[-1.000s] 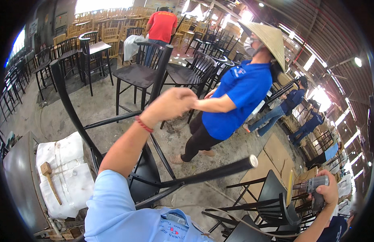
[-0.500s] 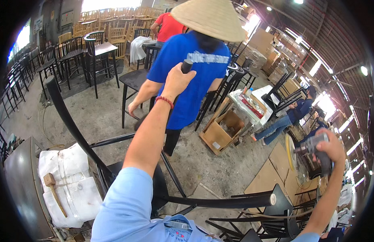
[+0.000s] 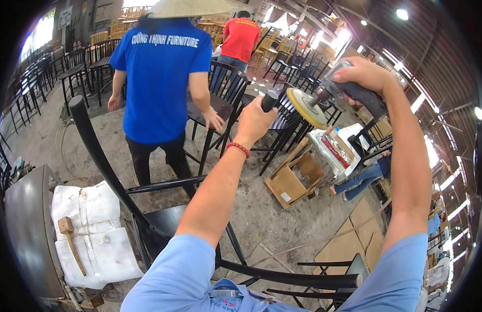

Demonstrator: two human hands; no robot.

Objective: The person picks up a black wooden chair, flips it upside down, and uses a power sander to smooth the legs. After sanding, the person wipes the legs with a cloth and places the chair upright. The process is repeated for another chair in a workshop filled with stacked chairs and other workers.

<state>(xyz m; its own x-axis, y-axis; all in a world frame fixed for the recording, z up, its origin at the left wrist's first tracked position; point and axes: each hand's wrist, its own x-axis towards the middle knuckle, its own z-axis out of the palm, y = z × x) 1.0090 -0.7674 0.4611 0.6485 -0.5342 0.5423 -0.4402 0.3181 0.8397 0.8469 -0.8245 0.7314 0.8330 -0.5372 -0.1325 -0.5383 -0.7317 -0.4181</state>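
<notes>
My left hand (image 3: 253, 120), a red bead bracelet at its wrist, is closed around the end of one leg of a black wooden chair (image 3: 165, 221). The chair stands upended before me, its legs pointing up and outward; my left forearm hides part of it. In my right hand (image 3: 367, 76) is a grey and black disc sander (image 3: 330, 83), gripped by its body. Its round yellowish pad (image 3: 306, 108) faces the held leg end from the right, a small gap between them.
A person in a blue shirt (image 3: 165, 83) and conical hat stands just beyond the chair; another in red (image 3: 241, 39) is farther back. At left, a wooden mallet (image 3: 69, 242) lies on a white wrapped bundle (image 3: 119, 255). A cardboard box (image 3: 288, 187) sits on the floor.
My right hand has brought the disc sander from the far right up and leftward, near the held leg end. My left hand has shifted slightly right and down. The blue-shirted person has moved left.
</notes>
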